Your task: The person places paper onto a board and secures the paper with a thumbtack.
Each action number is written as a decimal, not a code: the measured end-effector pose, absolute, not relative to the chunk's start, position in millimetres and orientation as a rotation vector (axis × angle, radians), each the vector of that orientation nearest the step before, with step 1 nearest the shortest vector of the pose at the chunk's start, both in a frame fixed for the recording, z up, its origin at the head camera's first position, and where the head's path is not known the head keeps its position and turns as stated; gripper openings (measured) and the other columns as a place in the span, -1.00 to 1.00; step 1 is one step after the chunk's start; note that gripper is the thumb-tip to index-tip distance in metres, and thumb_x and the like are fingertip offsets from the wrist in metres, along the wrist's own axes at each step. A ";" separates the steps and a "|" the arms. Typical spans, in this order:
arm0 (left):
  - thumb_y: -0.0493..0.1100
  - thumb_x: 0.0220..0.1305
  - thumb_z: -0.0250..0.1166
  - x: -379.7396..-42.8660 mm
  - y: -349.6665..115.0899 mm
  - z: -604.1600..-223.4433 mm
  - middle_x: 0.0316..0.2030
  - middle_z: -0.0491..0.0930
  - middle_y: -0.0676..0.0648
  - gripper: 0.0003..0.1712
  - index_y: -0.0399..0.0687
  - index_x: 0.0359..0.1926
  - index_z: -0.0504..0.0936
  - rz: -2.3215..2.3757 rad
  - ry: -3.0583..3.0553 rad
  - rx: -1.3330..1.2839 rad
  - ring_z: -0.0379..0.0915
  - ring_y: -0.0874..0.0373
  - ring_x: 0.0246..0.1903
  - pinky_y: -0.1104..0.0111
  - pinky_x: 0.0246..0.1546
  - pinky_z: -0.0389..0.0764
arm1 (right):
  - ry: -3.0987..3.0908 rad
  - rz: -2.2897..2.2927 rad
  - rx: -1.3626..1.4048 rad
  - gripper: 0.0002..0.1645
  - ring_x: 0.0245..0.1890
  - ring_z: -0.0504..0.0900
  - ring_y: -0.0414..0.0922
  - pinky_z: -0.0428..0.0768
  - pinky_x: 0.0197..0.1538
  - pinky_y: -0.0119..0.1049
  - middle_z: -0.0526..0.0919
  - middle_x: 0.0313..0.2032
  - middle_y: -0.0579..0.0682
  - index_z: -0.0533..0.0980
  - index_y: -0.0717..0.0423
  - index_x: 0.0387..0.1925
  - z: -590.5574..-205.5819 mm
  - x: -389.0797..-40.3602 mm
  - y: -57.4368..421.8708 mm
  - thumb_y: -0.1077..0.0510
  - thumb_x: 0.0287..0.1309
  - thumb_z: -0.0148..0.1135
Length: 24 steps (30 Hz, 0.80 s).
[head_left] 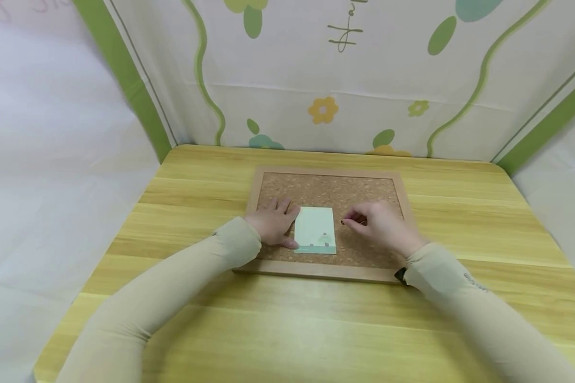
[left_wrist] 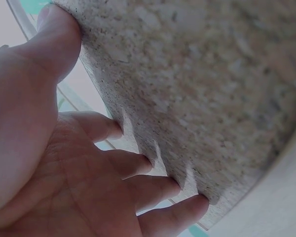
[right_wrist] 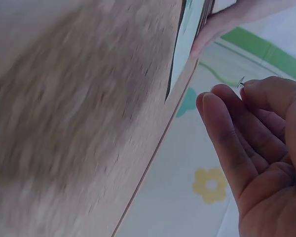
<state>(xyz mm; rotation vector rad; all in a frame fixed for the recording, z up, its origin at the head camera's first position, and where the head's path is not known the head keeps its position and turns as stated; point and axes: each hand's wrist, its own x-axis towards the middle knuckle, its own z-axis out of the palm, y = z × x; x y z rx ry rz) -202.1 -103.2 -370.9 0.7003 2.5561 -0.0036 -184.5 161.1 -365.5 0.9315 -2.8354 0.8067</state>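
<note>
A pale green note sheet (head_left: 313, 226) with a darker strip and a small printed picture along its bottom lies on a framed corkboard (head_left: 364, 191). My left hand (head_left: 270, 223) rests with spread fingers on the cork, its thumb and index finger at the sheet's left edge. In the left wrist view, the fingertips (left_wrist: 163, 187) touch the cork. Just right of the sheet, above the cork, my right hand (head_left: 385, 226) pinches a tiny thumbtack (right_wrist: 241, 83) between thumb and index finger. The tack's thin shape shows in the right wrist view, apart from the board.
The corkboard's wooden frame (head_left: 316, 269) lies on a yellow wood-grain table (head_left: 287, 330). Behind the table's far edge hangs a white cloth (head_left: 278, 69) with flowers and green vines. A dark object (head_left: 400, 275) shows at the right wrist.
</note>
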 end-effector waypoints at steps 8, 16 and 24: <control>0.42 0.04 0.05 -203.1 -102.6 -371.3 0.40 -0.42 -0.20 0.14 0.04 0.45 -0.28 -0.034 2.567 0.698 -0.45 -0.24 0.34 -0.06 0.23 -0.02 | -2.800 0.901 1.053 -0.94 -0.53 0.52 -0.33 0.52 -0.43 -0.42 0.59 -0.52 -0.23 0.59 0.04 -0.45 -369.4 -183.4 137.5 0.24 0.08 0.25; 0.44 0.03 0.04 -204.1 -102.0 -372.5 0.41 -0.37 -0.18 0.14 0.06 0.45 -0.26 -0.066 2.579 0.690 -0.41 -0.23 0.34 -0.04 0.23 -0.03 | -2.784 0.949 1.065 -0.87 -0.56 0.48 -0.32 0.49 -0.48 -0.43 0.54 -0.56 -0.24 0.52 -0.03 -0.49 -374.0 -185.1 118.2 0.28 0.04 0.24; 0.45 0.02 0.04 -204.5 -103.4 -373.3 0.41 -0.37 -0.18 0.15 0.05 0.45 -0.26 -0.079 2.579 0.691 -0.40 -0.23 0.34 -0.04 0.22 0.00 | -2.761 1.182 0.969 -0.91 -0.45 0.57 -0.28 0.55 -0.39 -0.42 0.63 -0.42 -0.13 0.60 0.13 -0.32 -375.7 -188.3 106.6 0.24 0.13 0.19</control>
